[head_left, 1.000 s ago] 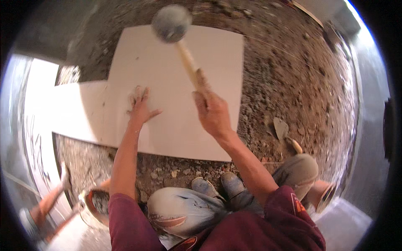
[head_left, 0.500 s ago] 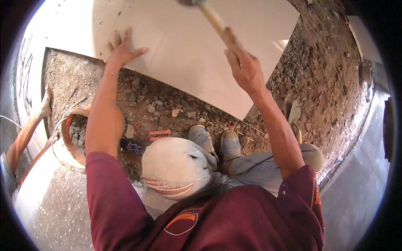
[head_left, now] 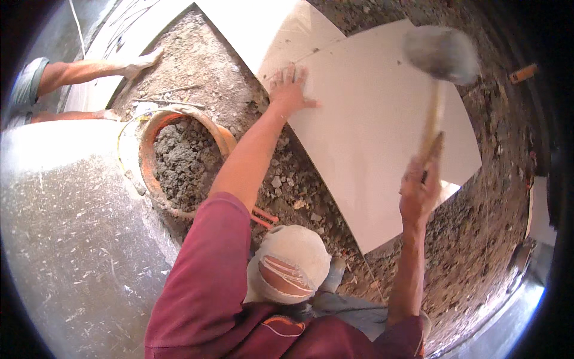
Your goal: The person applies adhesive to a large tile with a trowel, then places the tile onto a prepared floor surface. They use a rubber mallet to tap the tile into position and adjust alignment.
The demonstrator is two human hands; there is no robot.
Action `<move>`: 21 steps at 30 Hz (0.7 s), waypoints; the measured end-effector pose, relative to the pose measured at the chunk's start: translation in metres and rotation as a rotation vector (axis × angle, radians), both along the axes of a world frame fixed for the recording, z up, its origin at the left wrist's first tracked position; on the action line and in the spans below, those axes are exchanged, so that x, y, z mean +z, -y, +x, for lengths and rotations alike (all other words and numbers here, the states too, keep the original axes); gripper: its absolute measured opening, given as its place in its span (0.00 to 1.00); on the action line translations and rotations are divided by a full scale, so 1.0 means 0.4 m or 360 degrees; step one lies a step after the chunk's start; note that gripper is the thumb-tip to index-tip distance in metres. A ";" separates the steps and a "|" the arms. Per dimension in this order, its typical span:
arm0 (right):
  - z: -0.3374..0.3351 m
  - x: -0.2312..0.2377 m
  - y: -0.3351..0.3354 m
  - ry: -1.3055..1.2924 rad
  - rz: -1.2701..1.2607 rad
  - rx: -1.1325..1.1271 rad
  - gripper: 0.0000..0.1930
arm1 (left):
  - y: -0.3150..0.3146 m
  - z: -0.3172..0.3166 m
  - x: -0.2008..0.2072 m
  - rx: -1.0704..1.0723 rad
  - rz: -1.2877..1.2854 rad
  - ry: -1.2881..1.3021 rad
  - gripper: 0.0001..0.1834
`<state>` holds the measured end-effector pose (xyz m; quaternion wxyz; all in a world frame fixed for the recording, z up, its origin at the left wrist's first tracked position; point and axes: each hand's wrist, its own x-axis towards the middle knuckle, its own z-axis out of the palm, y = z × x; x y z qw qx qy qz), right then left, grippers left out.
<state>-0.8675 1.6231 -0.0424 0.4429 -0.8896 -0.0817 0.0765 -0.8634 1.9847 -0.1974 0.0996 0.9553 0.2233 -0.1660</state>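
A large cream tile (head_left: 371, 143) lies over the soil in front of me, one corner pointing toward my knees. My left hand (head_left: 289, 94) rests flat near its left edge, fingers spread. With closed fingers, my right hand (head_left: 420, 188) grips the wooden handle of a mallet (head_left: 441, 55). The mallet's rounded grey head is above the tile's far right part, blurred by motion. I cannot tell whether it touches the tile.
Left of my arm stands an orange bucket (head_left: 147, 152) of wet grey mortar (head_left: 185, 158). A red-orange tool (head_left: 264, 218) lies near my knee. Another person's feet (head_left: 139, 64) are at the far left. Rubble and soil (head_left: 466, 257) border the tile; another pale tile (head_left: 257, 24) adjoins it.
The view has turned, so the tile and the bucket appear shifted and rotated. The mallet's head, mostly out of view before, now shows over the tile's right side. My left hand stays on the tile.
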 end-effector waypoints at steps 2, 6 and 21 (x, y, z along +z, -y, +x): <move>0.003 0.032 -0.021 0.0216 0.0517 0.0025 0.27 | 0.004 -0.003 0.017 0.0021 -0.0033 0.0008 0.69; 0.000 -0.036 -0.082 0.0714 0.0443 0.0134 0.27 | 0.004 -0.012 0.029 0.0066 -0.0078 -0.0013 0.70; 0.128 -0.095 -0.158 0.1557 -0.0504 0.0132 0.29 | 0.002 -0.012 0.030 0.0145 -0.0142 0.0063 0.71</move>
